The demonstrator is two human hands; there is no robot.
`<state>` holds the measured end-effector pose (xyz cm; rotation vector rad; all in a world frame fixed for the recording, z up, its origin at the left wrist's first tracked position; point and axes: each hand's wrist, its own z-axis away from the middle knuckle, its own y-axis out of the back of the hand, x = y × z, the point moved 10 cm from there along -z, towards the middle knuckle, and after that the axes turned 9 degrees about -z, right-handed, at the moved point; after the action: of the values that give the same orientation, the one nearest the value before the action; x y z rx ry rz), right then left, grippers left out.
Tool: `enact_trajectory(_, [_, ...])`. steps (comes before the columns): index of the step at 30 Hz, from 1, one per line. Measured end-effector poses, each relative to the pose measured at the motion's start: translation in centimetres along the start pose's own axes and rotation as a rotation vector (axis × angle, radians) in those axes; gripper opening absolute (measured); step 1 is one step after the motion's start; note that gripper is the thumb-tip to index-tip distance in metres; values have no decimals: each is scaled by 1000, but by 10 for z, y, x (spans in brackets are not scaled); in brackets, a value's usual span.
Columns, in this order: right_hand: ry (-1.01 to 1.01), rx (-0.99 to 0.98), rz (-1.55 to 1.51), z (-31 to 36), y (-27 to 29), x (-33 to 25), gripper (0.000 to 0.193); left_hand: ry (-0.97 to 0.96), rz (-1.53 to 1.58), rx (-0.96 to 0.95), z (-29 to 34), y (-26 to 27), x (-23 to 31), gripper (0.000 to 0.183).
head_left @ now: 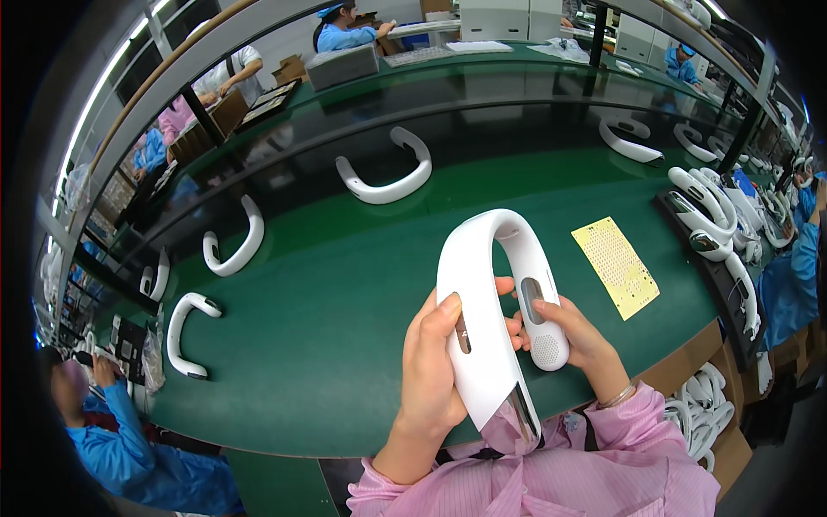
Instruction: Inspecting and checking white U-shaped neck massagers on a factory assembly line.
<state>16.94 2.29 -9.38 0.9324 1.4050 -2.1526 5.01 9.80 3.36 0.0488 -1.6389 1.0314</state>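
A white U-shaped neckband device (482, 302) is held up in both hands over the near edge of the green table. Wrapped round its left arm is my left hand (435, 358), the thumb lying by a small brownish metallic window. My right hand (581, 332) grips the other arm, its thumb on a grey oval panel above a round patch of tiny holes. At the lower end of the left arm, a dark glossy slanted face shows. To the right of my hands, a yellow perforated sheet (616, 267) lies flat on the table.
Similar white devices (383, 177) lie spaced along a dark strip and the green tabletop (284, 370). On the right, a black tray (719, 280) holds several more, above a cardboard box (732, 448) of white parts. Co-workers in blue sit at both sides.
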Motion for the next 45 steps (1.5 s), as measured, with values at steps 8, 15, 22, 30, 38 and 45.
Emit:
enact_trajectory(8, [18, -26, -5, 3, 0, -2, 43, -26, 3, -139, 4, 2, -4, 42])
enact_trajectory(15, [159, -22, 11, 22, 8, -27, 52, -115, -2, -78, 3, 41, -10, 52])
enact_trajectory(22, [265, -220, 501, 74, -69, -69, 69, -86, -250, 224, -22, 110, -44, 38])
enact_trajectory(30, [220, -324, 576, 91, -116, -70, 65, -33, -159, 158, -28, 105, -63, 38])
enact_trajectory(38, [1269, -188, 1378, 119, -147, -117, 59, 279, -139, -22, -8, 84, -83, 61])
enact_trajectory(45, [1050, -148, 695, 89, -75, -147, 32, -73, -282, -198, 16, 64, -26, 60])
